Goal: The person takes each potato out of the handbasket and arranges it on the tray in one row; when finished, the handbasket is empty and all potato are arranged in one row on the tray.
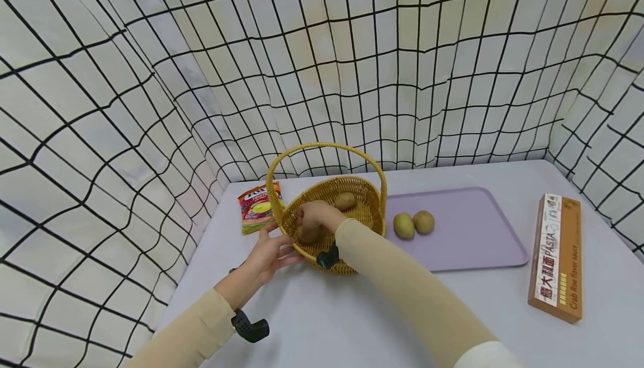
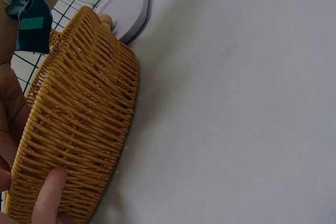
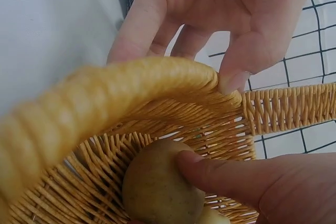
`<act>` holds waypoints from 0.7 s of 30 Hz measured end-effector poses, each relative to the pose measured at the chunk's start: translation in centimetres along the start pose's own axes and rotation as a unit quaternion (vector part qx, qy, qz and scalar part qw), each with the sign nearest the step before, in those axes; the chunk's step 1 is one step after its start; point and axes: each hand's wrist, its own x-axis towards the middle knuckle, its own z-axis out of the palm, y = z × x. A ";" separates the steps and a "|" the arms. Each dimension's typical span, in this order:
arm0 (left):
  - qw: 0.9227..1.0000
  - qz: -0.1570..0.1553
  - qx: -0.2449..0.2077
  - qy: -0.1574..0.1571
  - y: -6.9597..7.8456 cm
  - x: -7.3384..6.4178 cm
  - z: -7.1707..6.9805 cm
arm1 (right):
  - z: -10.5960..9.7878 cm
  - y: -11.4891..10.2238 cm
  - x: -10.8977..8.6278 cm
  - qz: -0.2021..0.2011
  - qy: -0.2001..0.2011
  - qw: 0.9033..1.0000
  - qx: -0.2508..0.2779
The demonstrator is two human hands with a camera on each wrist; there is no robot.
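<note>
A yellow wicker basket (image 1: 371, 203) with a tall arched handle is on the table. My left hand (image 1: 269, 253) grips its near-left rim, thumb at the edge and fingers spread against the woven outside. Reaching inside, my right hand (image 1: 319, 214) holds a brown potato (image 3: 163, 182); its thumb lies on the potato's side in the right wrist view, and the other fingers are hidden there. Farther back in the basket lies another potato (image 1: 345, 201). The left wrist view shows the woven outer wall (image 2: 79, 114) with a left fingertip against it.
A lilac tray (image 1: 468, 234) to the basket's right bears two roundish yellow-brown things (image 1: 424, 222) at its left end. Behind the basket's left side lies a colourful snack packet (image 1: 256, 208). A long pasta box (image 1: 555, 256) stands at far right. Black netting over white cloth surrounds the table.
</note>
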 end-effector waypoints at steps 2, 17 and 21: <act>1.000 0.001 0.000 -0.001 0.0 0.0 0.0 | 0.0 -0.1 0.0 0.003 -0.002 1.000 0.001; 1.000 0.004 0.003 -0.004 -0.1 0.1 0.2 | -1.0 -0.2 -1.3 -0.003 -0.016 0.999 0.040; 1.000 0.001 0.004 0.002 -0.1 0.2 0.1 | -1.6 -0.2 -2.1 -0.012 0.000 1.000 0.029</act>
